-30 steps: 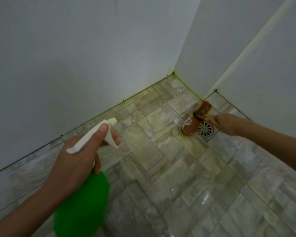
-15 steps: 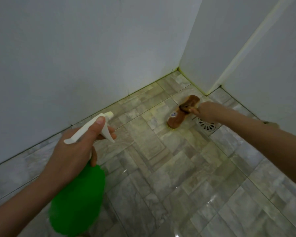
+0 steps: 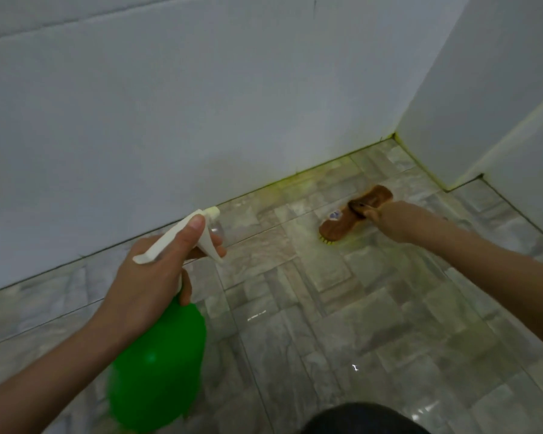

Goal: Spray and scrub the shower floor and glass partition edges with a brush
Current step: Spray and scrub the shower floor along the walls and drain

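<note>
The left hand (image 3: 145,283) gripped the green plastic spray bottle (image 3: 157,361) while the right hand (image 3: 392,219) gripped the brown yellow-bristled scrub brush (image 3: 348,219) on the grey tiled shower floor (image 3: 342,324).

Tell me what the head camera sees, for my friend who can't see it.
A person's right hand holds a brown scrub brush down on the shiny tiled shower floor, close to a white wall. Nearer the camera, the left hand grips a green spray bottle by its white sprayer top.
</note>
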